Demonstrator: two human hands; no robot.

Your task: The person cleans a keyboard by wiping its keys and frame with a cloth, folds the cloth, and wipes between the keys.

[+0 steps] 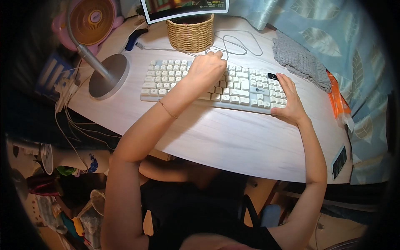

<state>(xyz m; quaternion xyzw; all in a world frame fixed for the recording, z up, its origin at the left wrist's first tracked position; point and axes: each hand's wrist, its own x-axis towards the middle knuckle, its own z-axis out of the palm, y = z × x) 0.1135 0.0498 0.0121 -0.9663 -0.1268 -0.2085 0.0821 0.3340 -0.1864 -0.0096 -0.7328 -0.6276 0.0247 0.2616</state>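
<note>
A white keyboard [233, 89] with pale keycaps lies at an angle on the desk. My left hand [208, 68] reaches over its middle to the back edge, fingers closed together where a thin grey cable [246, 32] runs in. The fingertips and the cable end there are hidden behind the knuckles. The cable's loose USB plug [139, 46] rests on the desk to the left. At the keyboard's right end, my right hand [291, 102] grips the side, thumb at the front corner and fingers beside a small black piece [272, 76] near the back corner.
A woven basket [190, 33] stands behind the keyboard, below a screen [187, 8]. Left are a round silver lamp base [109, 79] and a pink fan heater [91, 18]. A grey knitted cloth [300, 60], an orange packet [339, 102] and a phone [339, 162] lie right.
</note>
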